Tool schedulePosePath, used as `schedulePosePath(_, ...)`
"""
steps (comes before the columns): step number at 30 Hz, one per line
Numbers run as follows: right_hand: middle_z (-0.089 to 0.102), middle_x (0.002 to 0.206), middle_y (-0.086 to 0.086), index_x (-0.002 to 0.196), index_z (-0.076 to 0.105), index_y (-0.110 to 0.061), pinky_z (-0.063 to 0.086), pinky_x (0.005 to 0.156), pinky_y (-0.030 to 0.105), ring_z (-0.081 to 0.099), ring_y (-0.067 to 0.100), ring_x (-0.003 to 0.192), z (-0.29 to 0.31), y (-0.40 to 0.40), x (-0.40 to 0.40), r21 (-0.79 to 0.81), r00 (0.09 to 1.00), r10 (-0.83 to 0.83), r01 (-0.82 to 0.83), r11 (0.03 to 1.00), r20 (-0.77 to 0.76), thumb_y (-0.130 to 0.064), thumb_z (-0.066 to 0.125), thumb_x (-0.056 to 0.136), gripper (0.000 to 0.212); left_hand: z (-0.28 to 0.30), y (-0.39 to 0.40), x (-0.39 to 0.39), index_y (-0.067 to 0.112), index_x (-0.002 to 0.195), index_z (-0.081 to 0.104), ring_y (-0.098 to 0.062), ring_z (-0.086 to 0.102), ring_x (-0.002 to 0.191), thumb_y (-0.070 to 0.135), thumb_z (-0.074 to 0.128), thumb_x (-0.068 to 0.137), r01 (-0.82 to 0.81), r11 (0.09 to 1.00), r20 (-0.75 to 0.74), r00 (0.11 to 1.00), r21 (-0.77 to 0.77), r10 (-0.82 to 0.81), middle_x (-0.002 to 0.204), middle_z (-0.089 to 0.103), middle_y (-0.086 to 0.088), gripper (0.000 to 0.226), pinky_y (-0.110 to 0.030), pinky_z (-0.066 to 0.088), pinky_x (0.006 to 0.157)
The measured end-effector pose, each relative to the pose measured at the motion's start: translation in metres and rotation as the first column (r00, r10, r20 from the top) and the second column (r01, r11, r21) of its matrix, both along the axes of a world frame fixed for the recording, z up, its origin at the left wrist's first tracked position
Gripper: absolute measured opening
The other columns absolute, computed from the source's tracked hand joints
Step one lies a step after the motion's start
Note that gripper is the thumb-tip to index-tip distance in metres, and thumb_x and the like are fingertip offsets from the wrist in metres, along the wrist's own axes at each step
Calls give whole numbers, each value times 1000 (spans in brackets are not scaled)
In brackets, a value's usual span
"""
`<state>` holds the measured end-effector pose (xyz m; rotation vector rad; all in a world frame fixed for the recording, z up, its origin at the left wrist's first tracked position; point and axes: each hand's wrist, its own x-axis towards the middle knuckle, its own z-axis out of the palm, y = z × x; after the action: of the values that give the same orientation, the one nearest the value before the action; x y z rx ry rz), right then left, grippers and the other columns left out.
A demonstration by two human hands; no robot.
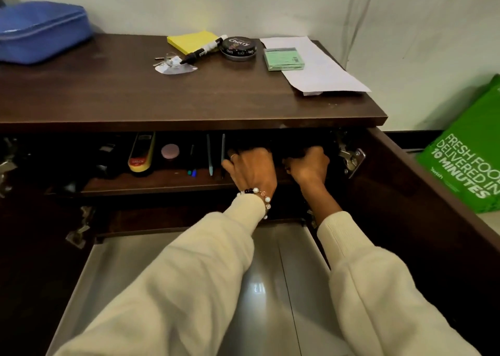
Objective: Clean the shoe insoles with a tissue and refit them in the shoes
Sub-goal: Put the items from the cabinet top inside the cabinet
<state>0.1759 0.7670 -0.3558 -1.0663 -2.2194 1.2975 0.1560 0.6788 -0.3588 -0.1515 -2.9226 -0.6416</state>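
Nearest the camera, we note two cream sleeves [189,274] extending forward over a glossy grey floor [270,288] into an open dark wooden cabinet [189,106]. Left hand [253,170]: back upward, bead bracelet [257,194] at the wrist, ring on one finger, fingers curled down into the dark of the upper shelf [151,183]. Right hand [308,166]: just beside it, knuckles up, fingers bent over something black. We cannot tell what either hand grips, or whether it grips at all; the shoes and insoles cannot be made out in that shadow. Left along the shelf lie pens [209,155] and a yellow-edged brush [141,152]. Farther back, on the cabinet top: a polish tin [238,48], marker [205,49], yellow notepad [189,40], green box [284,58] on white paper [324,68], blue pouch [40,30] far left. A green bag [468,152] stands right of the open door [405,193].
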Motion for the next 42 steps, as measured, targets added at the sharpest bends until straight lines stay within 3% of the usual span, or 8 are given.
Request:
schedulePosePath(5, 57, 119, 20, 117, 55, 2, 45, 73, 26, 60, 34, 106, 3, 5, -19, 120, 991, -33, 17, 993, 129, -6, 60, 86, 32, -9, 18, -15, 13, 106, 66, -42, 43, 122, 12, 46, 90, 59, 994, -105, 992, -90, -69, 118, 62, -17, 27, -51, 27, 99)
schedulePosePath(11, 60, 115, 22, 114, 56, 2, 52, 89, 38, 59, 38, 107, -3, 4, -24, 243, 978, -3, -50, 969, 211, -5, 56, 88, 28, -15, 22, -18, 11, 109, 67, -43, 48, 118, 15, 47, 89, 74, 981, -131, 987, -178, -99, 116, 62, -20, 28, -52, 30, 101)
schedulePosePath(13, 60, 115, 22, 114, 57, 2, 51, 86, 37, 60, 38, 106, -2, 6, -23, 256, 979, -8, -46, 965, 205, -5, 55, 89, 27, -14, 21, -17, 12, 109, 66, -42, 51, 113, 14, 50, 87, 77, 982, -179, 978, -172, -108, 113, 64, -18, 28, -52, 33, 100)
schedulePosePath(16, 57, 120, 20, 118, 54, 1, 46, 90, 34, 56, 36, 112, -2, 7, -22, 285, 972, 16, -85, 955, 236, -9, 52, 92, 28, -12, 18, -15, 13, 114, 63, -41, 47, 119, 15, 50, 89, 137, 973, -94, 983, -187, -156, 118, 61, -16, 28, -51, 26, 104)
schedulePosePath(22, 49, 127, 24, 121, 53, 4, 47, 87, 33, 54, 37, 112, -2, 7, -15, 218, 977, 9, -57, 974, 215, -8, 54, 91, 33, -12, 12, -21, 14, 106, 65, -40, 50, 115, 24, 60, 86, 116, 982, -51, 991, -146, -125, 108, 66, -14, 23, -50, 27, 103)
schedulePosePath(30, 47, 133, 22, 123, 56, -2, 40, 96, 29, 44, 33, 121, -2, 8, -5, 164, 991, 31, -52, 985, 132, -5, 55, 90, 34, -6, 0, -20, 14, 115, 59, -34, 47, 121, 31, 57, 91, 134, 983, 14, 991, -127, -133, 117, 62, -11, 30, -49, 21, 108)
schedulePosePath(37, 48, 129, 22, 121, 57, -4, 39, 97, 30, 48, 33, 117, -8, 9, 0, 148, 995, 34, -48, 988, 96, -4, 54, 89, 32, -6, -3, -17, 17, 107, 63, -30, 55, 109, 34, 56, 91, 162, 984, 13, 987, -76, -161, 107, 65, -6, 25, -49, 22, 106)
schedulePosePath(42, 62, 113, 20, 112, 63, 1, 46, 88, 29, 58, 33, 108, -4, 4, 4, 212, 997, 45, -56, 976, 56, -5, 58, 87, 26, -4, -4, -15, 15, 101, 66, -32, 58, 102, 32, 55, 91, 126, 992, -54, 990, -31, -127, 98, 68, -8, 23, -47, 24, 103)
